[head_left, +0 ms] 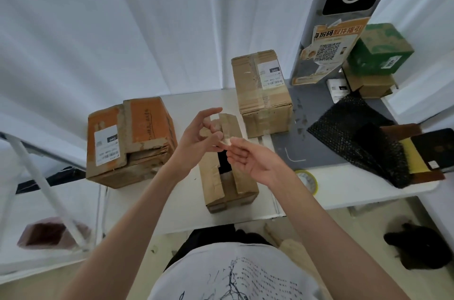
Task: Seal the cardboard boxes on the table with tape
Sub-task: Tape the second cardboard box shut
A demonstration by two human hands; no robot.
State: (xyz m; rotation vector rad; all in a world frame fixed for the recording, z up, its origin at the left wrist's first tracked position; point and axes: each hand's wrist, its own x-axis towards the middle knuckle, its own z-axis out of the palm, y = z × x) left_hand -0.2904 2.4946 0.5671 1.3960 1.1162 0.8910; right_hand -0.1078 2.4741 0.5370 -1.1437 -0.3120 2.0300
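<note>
A long narrow cardboard box (228, 186) lies in the middle of the white table (186, 216), its top flaps parted over a dark gap. Above it my left hand (196, 137) and my right hand (248, 154) meet, both pinching a short strip of clear tape (226, 141) between fingertips. A roll of tape with a yellow core (308, 180) lies on the table just right of my right forearm. An orange-topped box (130, 142) stands at the left, its flaps loose. A taped brown box (262, 93) with a white label stands at the back.
A grey mat (294, 152) covers the table's right part, with black mesh packing (356, 137) and dark flat items on it. A green box (378, 49) sits on a brown box at the far right. An orange notice with a QR code (326, 51) leans on a post. White curtains hang behind.
</note>
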